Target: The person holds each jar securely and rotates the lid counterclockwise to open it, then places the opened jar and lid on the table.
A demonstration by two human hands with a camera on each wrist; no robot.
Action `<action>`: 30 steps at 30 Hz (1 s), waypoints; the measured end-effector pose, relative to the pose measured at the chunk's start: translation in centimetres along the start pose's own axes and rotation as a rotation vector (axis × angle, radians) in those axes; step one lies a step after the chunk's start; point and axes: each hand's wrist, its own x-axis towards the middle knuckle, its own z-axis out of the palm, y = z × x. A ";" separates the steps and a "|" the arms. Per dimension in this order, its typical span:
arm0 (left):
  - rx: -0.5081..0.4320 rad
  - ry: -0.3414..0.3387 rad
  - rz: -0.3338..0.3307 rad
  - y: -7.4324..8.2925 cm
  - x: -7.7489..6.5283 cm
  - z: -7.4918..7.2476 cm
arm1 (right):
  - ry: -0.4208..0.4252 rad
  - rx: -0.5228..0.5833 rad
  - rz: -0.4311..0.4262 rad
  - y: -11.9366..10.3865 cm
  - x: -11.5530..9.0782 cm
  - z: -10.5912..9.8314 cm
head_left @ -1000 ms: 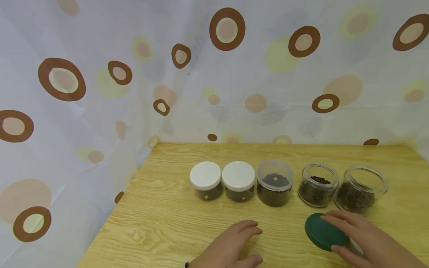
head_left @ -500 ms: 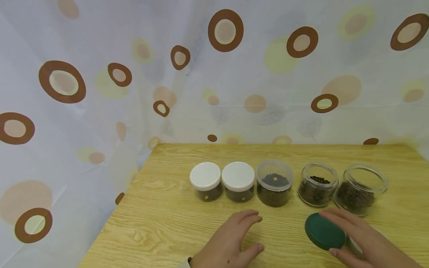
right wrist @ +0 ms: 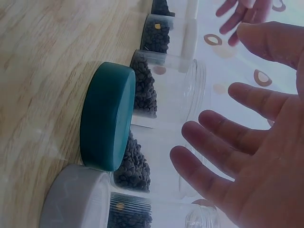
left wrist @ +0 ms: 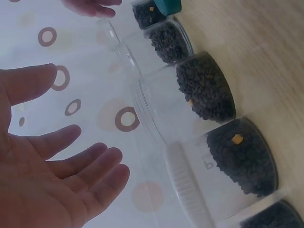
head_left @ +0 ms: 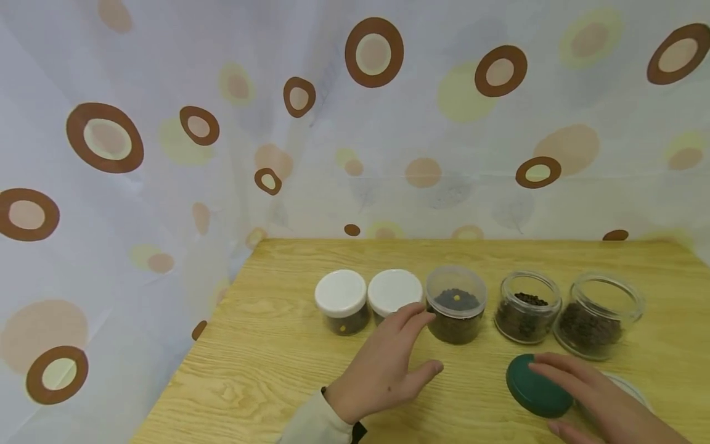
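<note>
My left hand [head_left: 388, 364] hovers with relaxed, spread fingers in front of the second white-lidded jar [head_left: 395, 290] and the lidless clear plastic jar [head_left: 456, 314]. In the left wrist view that hand [left wrist: 61, 171] holds nothing. My right hand [head_left: 601, 394] hangs loosely over a green lid [head_left: 532, 385] and a whitish lid [head_left: 629, 390], hiding part of both. In the right wrist view, its fingers [right wrist: 204, 175] stand apart from the green lid [right wrist: 107, 116] and the pale lid [right wrist: 76, 199], which lie on the table.
Two lidless glass jars [head_left: 527, 314] [head_left: 593, 320] stand at the right of the row, partly filled with dark bean-like pieces. Another white-lidded jar [head_left: 341, 302] ends the row at the left. A patterned curtain [head_left: 421, 123] hangs behind the wooden table [head_left: 266, 370].
My left hand has risen and moved forward to the jars, so it now overlaps the second white-lidded one. The right hand has shifted only slightly, uncovering more of the whitish lid. The jars stay put.
</note>
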 end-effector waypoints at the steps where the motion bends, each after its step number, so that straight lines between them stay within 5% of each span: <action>1: 0.005 -0.002 0.000 0.0 0.4 0.0 | -0.006 0.001 0.008 0.1 -0.2 0.1; 12: 0.091 -0.063 -0.091 -0.1 5.5 1.0 | -0.015 0.002 0.018 0.0 -0.6 0.1; 17: 0.208 -0.068 -0.133 -0.9 7.7 2.0 | -0.026 0.022 0.005 0.1 -0.6 0.3; 30: 0.362 -0.149 -0.190 -2.1 10.6 4.4 | 0.005 0.011 -0.028 1.1 -1.3 0.6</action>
